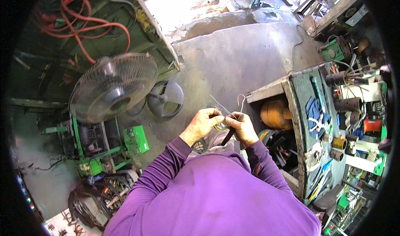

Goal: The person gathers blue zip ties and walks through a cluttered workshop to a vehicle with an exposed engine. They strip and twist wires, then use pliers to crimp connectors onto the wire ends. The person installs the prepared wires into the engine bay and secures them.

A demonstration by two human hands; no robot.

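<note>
Both hands meet in front of my purple-sleeved body. My right hand is closed around a black cable, whose dark length hangs down toward my legs. Out of its upper end come thin wires: a pale bluish wire slanting up to the left and a reddish wire bent into a hook. My left hand pinches at a looped yellow-green wire just beside the right thumb. The exact spot where the fingertips grip is partly hidden.
To the left stand a caged fan and a green metal frame. A cluttered workbench is close on the right, with an orange cylinder on its shelf. Red hose lies at the upper left; concrete floor stretches ahead.
</note>
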